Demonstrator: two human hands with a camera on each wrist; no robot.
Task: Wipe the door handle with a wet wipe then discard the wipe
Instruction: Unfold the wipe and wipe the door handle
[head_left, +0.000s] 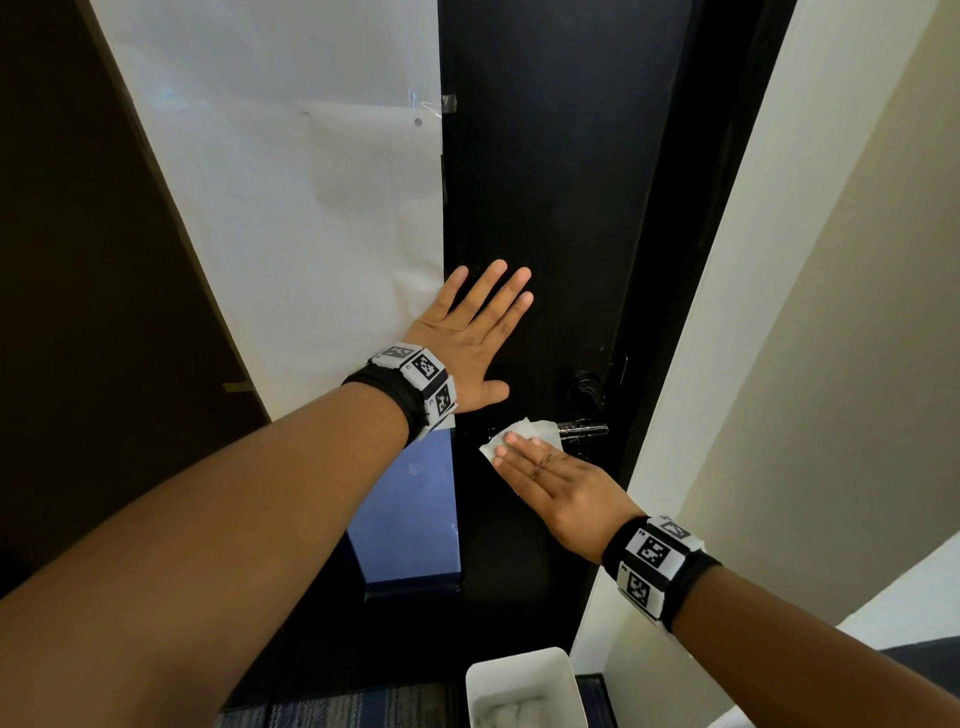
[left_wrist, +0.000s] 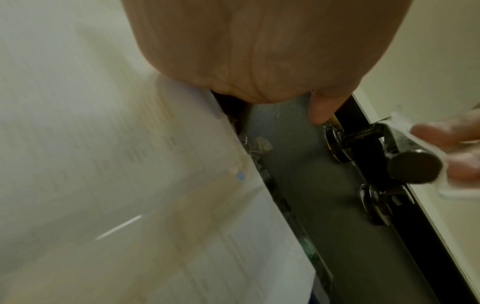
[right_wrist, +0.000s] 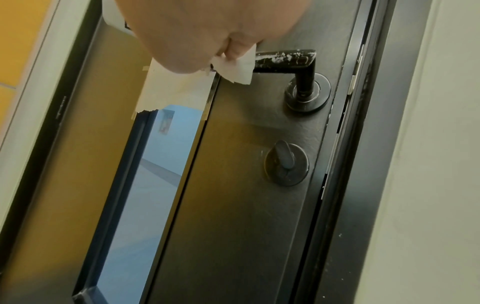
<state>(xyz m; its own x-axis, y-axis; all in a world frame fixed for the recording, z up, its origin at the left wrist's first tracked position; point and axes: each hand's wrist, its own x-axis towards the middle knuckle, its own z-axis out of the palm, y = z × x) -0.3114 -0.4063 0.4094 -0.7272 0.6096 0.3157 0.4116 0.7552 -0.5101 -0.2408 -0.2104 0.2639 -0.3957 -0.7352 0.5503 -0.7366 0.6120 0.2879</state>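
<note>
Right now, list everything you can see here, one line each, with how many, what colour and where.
door: one, black, straight ahead
door handle: one, black lever, door's right edge
thumb-turn lock: one, dark, beside the handle
wet wipe: one, white, on the handle's free end
paper sheet: one, white, taped over the door's glass
bin: one, white, on the floor below, wipes inside
left hand: flat on the door
right hand: pressing the wipe onto the handle

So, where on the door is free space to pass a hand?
Free: the dark door panel above the left hand, between the white paper and the frame edge. Crowded: around the door handle, where the right hand holds the wipe, with the thumb-turn lock close by.
</note>
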